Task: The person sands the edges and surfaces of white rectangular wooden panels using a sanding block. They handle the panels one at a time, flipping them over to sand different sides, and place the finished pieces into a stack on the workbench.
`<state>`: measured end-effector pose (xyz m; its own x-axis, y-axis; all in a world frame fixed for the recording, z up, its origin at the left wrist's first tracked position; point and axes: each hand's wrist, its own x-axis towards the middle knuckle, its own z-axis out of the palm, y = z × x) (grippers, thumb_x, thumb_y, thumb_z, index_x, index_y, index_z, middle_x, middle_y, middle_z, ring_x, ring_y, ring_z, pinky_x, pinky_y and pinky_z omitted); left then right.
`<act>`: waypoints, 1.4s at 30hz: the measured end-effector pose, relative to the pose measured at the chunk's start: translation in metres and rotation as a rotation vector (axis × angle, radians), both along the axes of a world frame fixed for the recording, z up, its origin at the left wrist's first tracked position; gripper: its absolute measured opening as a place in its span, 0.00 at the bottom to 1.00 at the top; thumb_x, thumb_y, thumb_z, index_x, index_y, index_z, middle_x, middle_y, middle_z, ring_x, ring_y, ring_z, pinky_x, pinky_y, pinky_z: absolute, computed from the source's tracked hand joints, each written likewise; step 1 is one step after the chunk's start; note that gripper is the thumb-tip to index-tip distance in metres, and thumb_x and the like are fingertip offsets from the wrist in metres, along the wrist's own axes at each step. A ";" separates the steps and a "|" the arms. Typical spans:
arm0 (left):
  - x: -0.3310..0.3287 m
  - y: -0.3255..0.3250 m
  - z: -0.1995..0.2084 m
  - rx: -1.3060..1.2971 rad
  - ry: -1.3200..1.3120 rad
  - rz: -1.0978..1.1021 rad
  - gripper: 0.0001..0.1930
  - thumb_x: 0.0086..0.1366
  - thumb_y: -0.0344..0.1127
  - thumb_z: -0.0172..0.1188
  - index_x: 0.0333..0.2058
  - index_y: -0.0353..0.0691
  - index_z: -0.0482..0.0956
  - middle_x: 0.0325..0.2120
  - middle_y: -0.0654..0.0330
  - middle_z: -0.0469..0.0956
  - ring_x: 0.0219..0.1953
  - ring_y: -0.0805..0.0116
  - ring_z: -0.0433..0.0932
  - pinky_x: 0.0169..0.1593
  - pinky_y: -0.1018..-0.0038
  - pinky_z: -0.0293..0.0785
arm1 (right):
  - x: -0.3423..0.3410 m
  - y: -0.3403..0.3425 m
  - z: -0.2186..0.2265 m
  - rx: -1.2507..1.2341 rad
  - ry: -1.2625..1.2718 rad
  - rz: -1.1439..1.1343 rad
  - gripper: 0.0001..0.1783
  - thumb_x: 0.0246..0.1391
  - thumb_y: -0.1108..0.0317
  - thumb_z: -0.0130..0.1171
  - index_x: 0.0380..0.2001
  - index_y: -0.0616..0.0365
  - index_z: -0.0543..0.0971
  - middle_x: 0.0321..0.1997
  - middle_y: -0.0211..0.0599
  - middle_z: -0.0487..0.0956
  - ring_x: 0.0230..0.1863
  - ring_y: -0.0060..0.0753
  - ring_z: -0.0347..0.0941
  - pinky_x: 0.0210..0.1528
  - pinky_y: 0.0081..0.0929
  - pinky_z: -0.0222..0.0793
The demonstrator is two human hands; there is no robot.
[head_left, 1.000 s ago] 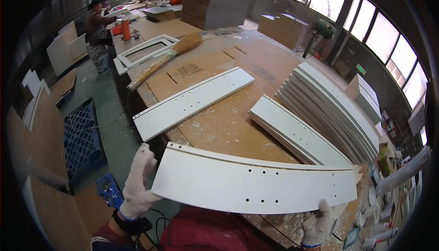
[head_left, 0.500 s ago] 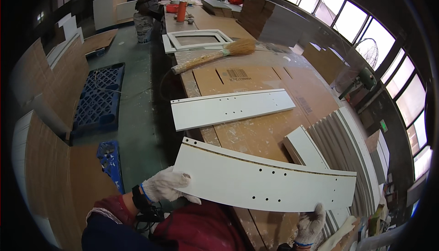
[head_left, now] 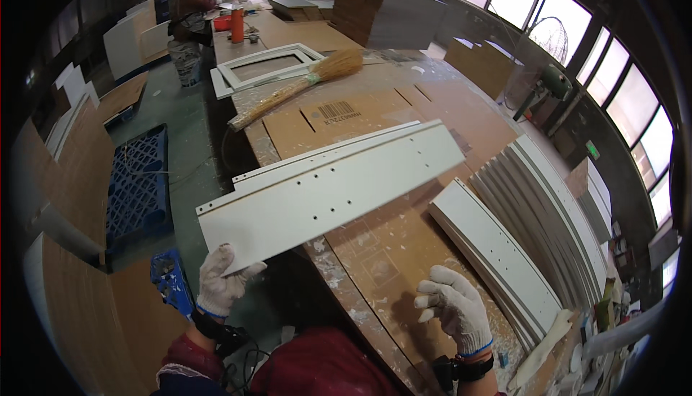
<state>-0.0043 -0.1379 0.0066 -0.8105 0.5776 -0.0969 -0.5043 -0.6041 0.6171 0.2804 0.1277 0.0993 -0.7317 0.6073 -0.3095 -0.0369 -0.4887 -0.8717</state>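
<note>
My left hand (head_left: 223, 279), in a white knit glove, grips the near left corner of a long white panel (head_left: 375, 180) with small drilled holes and a groove along its far edge. The panel slants across the table, its left end sticking out past the table edge. It largely covers a similar white panel (head_left: 249, 175), of which only the far strip shows. My right hand (head_left: 455, 304), gloved too, is apart from the panel, over the cardboard. Its fingers are loosely bent and spread, with nothing in them.
At the right stand a short pile of drilled white panels (head_left: 497, 245) and a longer row of stacked panels (head_left: 548, 216). A straw broom (head_left: 288, 93) and white frames (head_left: 267, 64) lie farther up the table. Beyond, a co-worker (head_left: 191, 14) stands left of the table near an orange bottle (head_left: 237, 25).
The held panel has swung away and left, onto the other panel. My right hand has let go of its right end. The view has turned to the right.
</note>
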 end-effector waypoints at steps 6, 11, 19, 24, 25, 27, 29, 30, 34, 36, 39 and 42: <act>-0.042 0.041 -0.022 0.015 -0.067 0.012 0.16 0.66 0.31 0.55 0.50 0.31 0.67 0.48 0.47 0.73 0.50 0.47 0.76 0.47 0.53 0.83 | 0.054 0.000 -0.010 -0.034 -0.071 -0.093 0.21 0.60 0.70 0.52 0.54 0.68 0.65 0.43 0.51 0.76 0.39 0.40 0.77 0.36 0.31 0.77; -0.054 0.049 -0.020 -0.076 -0.052 0.042 0.20 0.67 0.33 0.54 0.53 0.30 0.64 0.46 0.47 0.73 0.47 0.50 0.77 0.44 0.59 0.85 | 0.080 -0.004 -0.014 -0.058 -0.084 -0.191 0.20 0.60 0.71 0.52 0.53 0.70 0.66 0.42 0.52 0.76 0.38 0.38 0.77 0.36 0.30 0.78; -0.075 0.054 0.018 -0.703 0.180 -0.246 0.27 0.66 0.53 0.55 0.41 0.27 0.72 0.26 0.51 0.77 0.21 0.63 0.78 0.21 0.72 0.78 | 0.082 -0.007 -0.015 -0.039 -0.077 -0.257 0.19 0.59 0.69 0.53 0.51 0.69 0.68 0.40 0.51 0.78 0.35 0.38 0.79 0.32 0.28 0.78; -0.080 0.069 0.046 -1.055 0.250 -0.368 0.31 0.61 0.61 0.58 0.27 0.30 0.73 0.14 0.58 0.70 0.12 0.68 0.71 0.15 0.73 0.69 | 0.092 -0.010 -0.019 -0.039 -0.080 -0.269 0.19 0.59 0.69 0.53 0.50 0.69 0.68 0.39 0.50 0.78 0.35 0.37 0.79 0.32 0.26 0.78; -0.080 0.071 0.047 -1.081 0.278 -0.350 0.31 0.61 0.62 0.58 0.26 0.31 0.73 0.14 0.59 0.70 0.11 0.69 0.70 0.14 0.74 0.69 | 0.095 -0.009 -0.020 -0.042 -0.087 -0.277 0.19 0.59 0.69 0.52 0.50 0.69 0.68 0.39 0.50 0.78 0.35 0.37 0.79 0.32 0.26 0.77; -0.082 0.075 0.047 -1.132 0.336 -0.315 0.32 0.60 0.62 0.59 0.24 0.31 0.72 0.12 0.59 0.69 0.10 0.69 0.70 0.13 0.74 0.68 | 0.103 -0.009 -0.021 -0.057 -0.086 -0.286 0.19 0.59 0.70 0.52 0.50 0.70 0.68 0.40 0.49 0.78 0.36 0.36 0.78 0.33 0.27 0.77; -0.088 0.075 0.042 -1.155 0.343 -0.325 0.31 0.59 0.62 0.60 0.24 0.31 0.73 0.13 0.59 0.70 0.10 0.69 0.70 0.13 0.73 0.68 | 0.113 -0.007 -0.021 -0.081 -0.072 -0.294 0.19 0.60 0.71 0.52 0.52 0.71 0.67 0.40 0.49 0.77 0.37 0.35 0.77 0.36 0.27 0.77; -0.091 0.074 0.039 -1.167 0.347 -0.330 0.31 0.59 0.62 0.60 0.24 0.31 0.73 0.13 0.59 0.70 0.10 0.69 0.70 0.12 0.73 0.68 | 0.117 -0.006 -0.020 -0.071 -0.083 -0.313 0.19 0.60 0.71 0.52 0.51 0.71 0.68 0.40 0.49 0.77 0.36 0.35 0.77 0.35 0.27 0.77; -0.092 0.072 0.024 -1.140 0.385 -0.258 0.31 0.59 0.62 0.60 0.26 0.32 0.74 0.13 0.59 0.70 0.11 0.67 0.71 0.13 0.72 0.71 | 0.133 -0.003 -0.020 -0.040 -0.096 -0.382 0.18 0.60 0.71 0.51 0.51 0.71 0.68 0.39 0.48 0.77 0.35 0.35 0.77 0.34 0.27 0.77; -0.091 0.070 0.019 -1.140 0.361 -0.227 0.31 0.59 0.63 0.59 0.26 0.32 0.75 0.13 0.60 0.71 0.11 0.67 0.72 0.14 0.72 0.72 | 0.142 0.001 -0.021 -0.031 -0.097 -0.410 0.18 0.60 0.71 0.50 0.51 0.71 0.68 0.39 0.48 0.78 0.35 0.35 0.77 0.33 0.28 0.77; -0.094 0.063 0.013 -1.099 0.326 -0.216 0.31 0.59 0.63 0.59 0.25 0.33 0.75 0.13 0.59 0.72 0.12 0.68 0.73 0.15 0.72 0.73 | 0.144 0.006 -0.024 -0.033 -0.096 -0.425 0.18 0.59 0.71 0.51 0.51 0.70 0.68 0.39 0.47 0.78 0.34 0.36 0.77 0.31 0.28 0.78; -0.089 0.065 0.026 -1.242 0.467 -0.117 0.34 0.60 0.68 0.53 0.23 0.35 0.75 0.12 0.59 0.72 0.12 0.68 0.73 0.17 0.74 0.71 | 0.149 0.006 -0.035 -0.037 -0.078 -0.437 0.19 0.59 0.69 0.52 0.51 0.69 0.68 0.38 0.47 0.77 0.33 0.36 0.77 0.29 0.27 0.78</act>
<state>-0.0933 -0.0733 0.0322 -0.8638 0.3766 -0.3346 -0.1059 0.5137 0.8514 0.4298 0.1337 0.0647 -0.3827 0.8417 -0.3808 -0.1820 -0.4728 -0.8621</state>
